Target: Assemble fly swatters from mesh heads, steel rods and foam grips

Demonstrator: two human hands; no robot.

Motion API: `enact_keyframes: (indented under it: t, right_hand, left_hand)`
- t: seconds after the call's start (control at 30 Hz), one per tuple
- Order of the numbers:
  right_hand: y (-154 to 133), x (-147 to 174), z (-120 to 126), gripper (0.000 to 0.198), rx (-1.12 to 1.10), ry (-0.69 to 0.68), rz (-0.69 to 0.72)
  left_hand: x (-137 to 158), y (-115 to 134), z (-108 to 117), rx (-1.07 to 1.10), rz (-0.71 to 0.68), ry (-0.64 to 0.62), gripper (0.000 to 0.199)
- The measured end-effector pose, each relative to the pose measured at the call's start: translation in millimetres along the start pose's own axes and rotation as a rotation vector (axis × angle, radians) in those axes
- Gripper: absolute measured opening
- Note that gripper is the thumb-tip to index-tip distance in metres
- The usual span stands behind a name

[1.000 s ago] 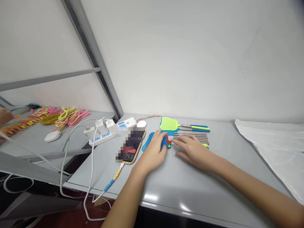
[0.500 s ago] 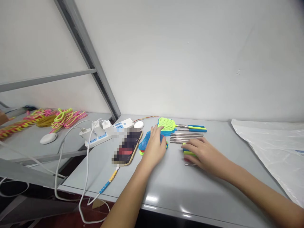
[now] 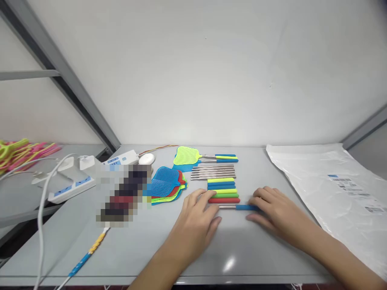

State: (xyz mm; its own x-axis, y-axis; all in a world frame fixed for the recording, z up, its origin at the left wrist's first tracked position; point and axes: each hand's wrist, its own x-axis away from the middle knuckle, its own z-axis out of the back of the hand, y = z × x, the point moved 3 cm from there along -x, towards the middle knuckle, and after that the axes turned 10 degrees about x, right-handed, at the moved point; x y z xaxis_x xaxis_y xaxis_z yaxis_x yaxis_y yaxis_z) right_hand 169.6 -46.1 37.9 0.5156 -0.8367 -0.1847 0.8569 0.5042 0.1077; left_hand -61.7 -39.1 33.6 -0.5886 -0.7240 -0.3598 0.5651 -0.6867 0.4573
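Note:
My left hand point(image 3: 195, 217) rests at the left end of a thin metal rod with a blue grip point(image 3: 238, 207), its fingers apart and fingertips beside the row of coloured grips. My right hand point(image 3: 276, 209) is closed around the right end of that blue grip, thumb below and fingers above. Just behind lies a row of yellow, blue, green and red grips point(image 3: 223, 191). Beyond them several bare metal rods point(image 3: 213, 172) lie side by side. Left of these, blue, red and yellow-green fly swatter heads point(image 3: 165, 182) are stacked.
Fly swatters with rods and grips attached point(image 3: 186, 156) lie at the back. On the left are a pixelated phone point(image 3: 125, 195), a cable point(image 3: 79, 264), a white round object point(image 3: 146, 159) and power strips point(image 3: 72, 187). A white plastic bag point(image 3: 317, 181) covers the right side.
The view has turned right. My left hand has left the swatter heads for the rod's left end. My right hand has moved from the coloured grips to the blue grip's end.

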Motion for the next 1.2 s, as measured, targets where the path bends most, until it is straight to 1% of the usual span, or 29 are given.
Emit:
enact_keyframes:
  t: [0.13,0.23,0.33,0.43,0.57,0.63,0.7,0.8,0.87,0.93,1.07,1.13,1.2]
  right_hand:
    - [-7.6,3.4,-15.4,0.012,-0.028,-0.031,-0.07]
    - [-20.0,3.0,-14.9,0.012,-0.093,-0.016,-0.077]
    - [-33.6,1.4,-3.3,0.015,-0.084,0.024,-0.049]
    - [-47.7,-2.2,11.7,0.018,0.026,0.064,0.025]
    - [-64.1,-4.3,27.9,0.027,0.195,0.089,0.141]
    - [-68.2,-2.5,34.1,0.029,0.229,0.078,0.173]
    - [-67.7,0.0,39.2,0.027,0.22,0.049,0.161]
    - [-63.3,2.3,41.6,0.024,0.108,-0.058,0.131]
    - [-62.7,1.4,41.1,0.024,0.045,-0.098,0.146]
    - [-65.7,-1.3,41.6,0.025,0.055,-0.069,0.185]
    - [-79.8,-6.9,47.2,0.028,0.124,0.036,0.295]
    - [-86.8,-7.9,52.0,0.029,0.169,0.094,0.359]
    - [-90.4,-7.9,56.7,0.028,0.242,0.167,0.406]
  left_hand:
    - [-4.7,3.5,1.6,-0.044,-0.031,0.009,0.018]
    - [-7.3,7.9,1.0,-0.073,-0.083,0.0,0.019]
    - [-5.0,10.7,-2.1,-0.144,-0.129,-0.003,0.019]
    - [1.1,17.2,-8.0,-0.242,-0.158,-0.013,0.018]
    - [7.9,33.8,-13.7,-0.297,-0.143,-0.032,0.02]
    - [8.2,41.1,-12.0,-0.285,-0.138,-0.062,0.021]
    - [6.8,45.1,-6.8,-0.257,-0.136,-0.119,0.019]
    - [5.1,45.9,5.5,-0.202,-0.135,-0.23,0.016]
    - [6.4,44.5,15.6,-0.167,-0.131,-0.289,0.017]
    - [9.6,41.8,27.4,-0.135,-0.093,-0.325,0.019]
    - [19.6,37.1,52.2,-0.052,0.039,-0.417,0.032]
    - [24.7,37.5,62.1,-0.012,0.071,-0.459,0.034]
    - [29.7,39.6,68.5,0.003,0.096,-0.473,0.035]
